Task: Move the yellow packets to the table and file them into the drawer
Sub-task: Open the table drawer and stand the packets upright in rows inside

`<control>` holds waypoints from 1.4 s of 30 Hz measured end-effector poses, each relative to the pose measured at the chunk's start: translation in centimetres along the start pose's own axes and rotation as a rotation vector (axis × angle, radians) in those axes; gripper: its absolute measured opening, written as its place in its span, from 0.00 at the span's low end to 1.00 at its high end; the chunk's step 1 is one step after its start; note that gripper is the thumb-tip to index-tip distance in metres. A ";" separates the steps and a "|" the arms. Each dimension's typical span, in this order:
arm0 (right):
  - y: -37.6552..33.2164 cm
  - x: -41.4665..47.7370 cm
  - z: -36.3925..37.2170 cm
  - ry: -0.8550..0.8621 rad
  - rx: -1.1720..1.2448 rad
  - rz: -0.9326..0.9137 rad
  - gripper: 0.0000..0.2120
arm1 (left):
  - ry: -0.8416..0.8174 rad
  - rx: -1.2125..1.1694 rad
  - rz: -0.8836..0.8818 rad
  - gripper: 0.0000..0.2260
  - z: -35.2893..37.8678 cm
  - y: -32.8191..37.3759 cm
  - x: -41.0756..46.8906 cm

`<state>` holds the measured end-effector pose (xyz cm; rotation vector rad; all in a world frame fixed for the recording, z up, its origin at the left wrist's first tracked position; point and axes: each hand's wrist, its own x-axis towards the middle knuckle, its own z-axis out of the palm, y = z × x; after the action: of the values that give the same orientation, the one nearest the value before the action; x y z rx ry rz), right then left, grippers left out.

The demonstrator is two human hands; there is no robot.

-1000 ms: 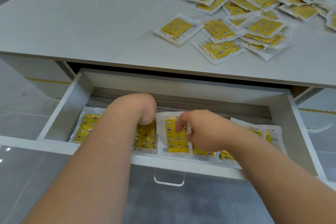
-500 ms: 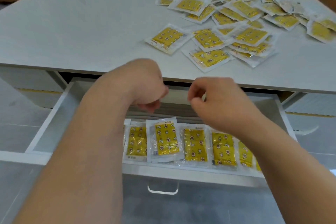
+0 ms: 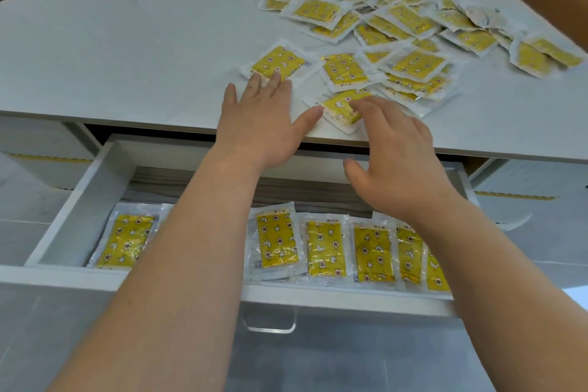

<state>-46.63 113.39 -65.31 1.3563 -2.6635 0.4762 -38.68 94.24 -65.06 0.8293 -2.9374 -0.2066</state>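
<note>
Closest of all is the clear handle (image 3: 270, 326) on the front of the drawer (image 3: 79, 200). The drawer is pulled out. Inside, a row of yellow packets (image 3: 324, 248) lies flat, side by side, along the front. The back of the drawer is bare wood.

Both arms reach over the drawer to the bench (image 3: 127, 41). The left hand (image 3: 257, 124) lies flat, its fingers (image 3: 275, 79) straight and spread. The tips rest on the near edge of one packet (image 3: 280, 62). It grips nothing. The right hand (image 3: 394, 156) is open too, with its fingers (image 3: 366, 105) bent a little. They are right at another packet (image 3: 342, 108) by the bench edge. I cannot tell if they touch it. It holds nothing.

Farther back, a big loose pile of packets (image 3: 413, 29) covers the right side of the bench, many on top of each other.

I think this is the picking-up step: each hand goes for one new packet to file. Next, each hand needs to slide its packet off the others or pinch an edge, lift it, and lay it flat in the drawer next to the row. The packets look thin and slippery, so two may come up together.
</note>
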 end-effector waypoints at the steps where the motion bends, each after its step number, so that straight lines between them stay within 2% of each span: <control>1: 0.2 -0.1 0.2 -0.060 -0.049 -0.001 0.39 | 0.001 -0.011 -0.010 0.35 -0.2 0.1 -0.1; 3: 0.6 -0.2 0.7 -0.103 -0.099 -0.007 0.40 | 0.055 -0.006 -0.033 0.31 -0.9 0.5 -0.3; 7: 0.4 0.0 0.4 0.108 -0.030 -0.016 0.32 | 0.226 0.037 -0.043 0.20 -2.0 1.0 -0.7; 11: 0.2 -0.3 0.7 0.011 -0.068 -0.005 0.32 | 0.363 -0.008 -0.014 0.15 -1.7 0.6 -0.9; 14: -0.1 -0.3 -0.2 0.046 0.055 0.033 0.26 | 0.250 -0.020 -0.030 0.19 -0.7 0.3 -0.9; 17: -0.7 -0.3 -0.9 0.053 0.145 0.125 0.24 | 0.145 -0.047 -0.038 0.19 -0.4 0.4 -0.9; 22: -0.3 0.3 -0.2 0.173 0.111 0.186 0.17 | 0.280 -0.192 -0.073 0.08 -1.0 1.2 -1.4; 25: 0.2 0.3 0.5 0.145 0.082 0.248 0.23 | 0.253 -0.203 -0.077 0.05 -1.1 1.4 -1.9; 28: -0.1 0.4 0.4 0.052 0.061 0.315 0.29 | 0.232 -0.211 -0.152 0.09 -2.0 1.3 -2.1; 31: -0.5 0.4 0.0 0.033 0.097 0.309 0.28 | 0.139 -0.381 -0.246 0.19 -3.1 1.0 -2.3; 33: -0.7 0.4 -0.1 0.050 0.149 0.300 0.26 | 0.116 -0.488 -0.250 0.22 -3.4 0.7 -2.6; 35: -1.0 0.4 -0.3 0.081 0.208 0.295 0.25 | 0.139 -0.543 -0.219 0.20 -3.7 0.4 -2.9; 38: -1.5 0.4 -0.9 0.156 0.335 0.257 0.24 | 0.153 -0.566 -0.189 0.11 -4.5 0.0 -3.4; 42: -2.9 0.6 -1.7 0.179 0.398 0.166 0.20 | 0.102 -0.611 -0.172 0.04 -5.6 -1.2 -4.3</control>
<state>-44.67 111.91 -62.88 1.1097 -2.6329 1.1403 -33.73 94.92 -59.90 0.9383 -2.4674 -0.9755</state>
